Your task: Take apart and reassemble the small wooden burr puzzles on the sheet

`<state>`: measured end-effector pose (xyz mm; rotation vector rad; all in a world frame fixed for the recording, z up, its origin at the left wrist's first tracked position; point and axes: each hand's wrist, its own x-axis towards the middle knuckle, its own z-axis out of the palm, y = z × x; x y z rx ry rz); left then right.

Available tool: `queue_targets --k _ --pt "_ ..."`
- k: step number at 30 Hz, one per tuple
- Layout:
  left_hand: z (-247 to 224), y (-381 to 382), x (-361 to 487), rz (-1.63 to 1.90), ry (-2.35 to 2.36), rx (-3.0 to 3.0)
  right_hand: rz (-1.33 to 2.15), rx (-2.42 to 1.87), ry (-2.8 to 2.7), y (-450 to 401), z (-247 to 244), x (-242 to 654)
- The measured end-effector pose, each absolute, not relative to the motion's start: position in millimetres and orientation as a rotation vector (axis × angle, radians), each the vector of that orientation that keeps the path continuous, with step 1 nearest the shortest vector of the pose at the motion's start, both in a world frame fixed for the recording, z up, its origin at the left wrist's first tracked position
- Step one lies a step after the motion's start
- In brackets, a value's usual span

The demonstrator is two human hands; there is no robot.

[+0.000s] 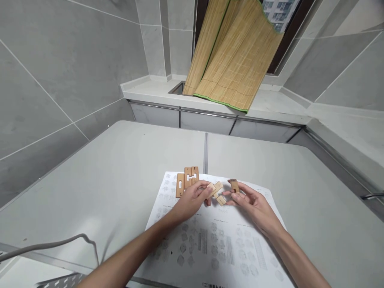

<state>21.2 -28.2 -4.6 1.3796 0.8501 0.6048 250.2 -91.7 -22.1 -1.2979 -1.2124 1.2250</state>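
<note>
My left hand (196,196) pinches a light wooden puzzle piece (218,187) with a notch in it, held above a printed sheet. Just to the right, my right hand (250,202) is closed on a darker wooden puzzle piece (235,186), its thumb at the lower end. The two held pieces are apart from each other. Beyond my left hand, flat wooden pieces lie near the top of the sheet: one with a slot (180,185) and two lying side by side (191,176). Small dark marks are on some pieces.
The printed instruction sheet (207,224) with small diagrams lies on a white folding table (120,168) with a seam down the middle. A grey cable (60,243) runs at the lower left. Behind the table are a counter (156,92) and a bamboo mat (231,60) hanging by the window.
</note>
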Motion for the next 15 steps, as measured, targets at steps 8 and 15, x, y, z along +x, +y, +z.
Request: queue_targets --k 8,15 --pt "-6.5 -28.4 21.2 0.575 0.866 1.383 0.925 -1.374 -1.338 -91.9 -17.0 246.8" --pt "-3.9 -31.1 21.8 0.571 0.888 1.452 0.773 -1.484 -1.411 -97.1 -19.9 244.5"
